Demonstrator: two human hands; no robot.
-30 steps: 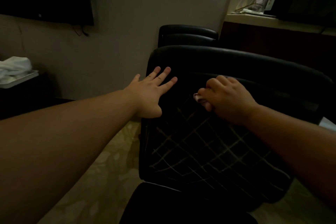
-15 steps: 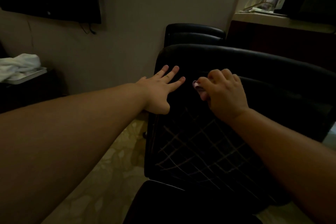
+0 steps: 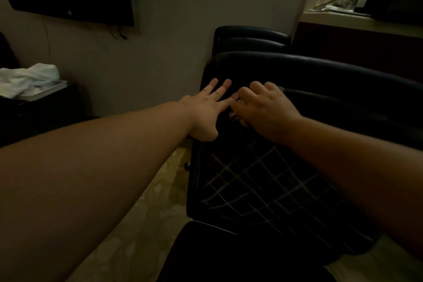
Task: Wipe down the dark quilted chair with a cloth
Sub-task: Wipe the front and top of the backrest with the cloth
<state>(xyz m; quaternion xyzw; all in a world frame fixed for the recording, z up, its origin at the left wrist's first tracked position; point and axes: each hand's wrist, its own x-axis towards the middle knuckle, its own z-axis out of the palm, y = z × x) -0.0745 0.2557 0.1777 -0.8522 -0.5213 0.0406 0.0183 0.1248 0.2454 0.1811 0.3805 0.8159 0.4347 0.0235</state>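
From where the head camera looks, the left hand [image 3: 207,113] lies flat and open, holding nothing, on the upper left of the dark quilted chair [image 3: 270,181], while the right hand [image 3: 263,110] beside it is curled tight around a small cloth [image 3: 234,117], only a pale scrap showing at the fingers. To wipe well, I'd say the flat hand should brace the backrest while the cloth is pressed in firm overlapping passes down along the stitched lines. In this dim light missed patches would be easy.

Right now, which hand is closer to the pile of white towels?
Left. The left hand rests flat on the chair's left edge, on the side toward the white towels. The right hand, bunched around a cloth, sits farther right.
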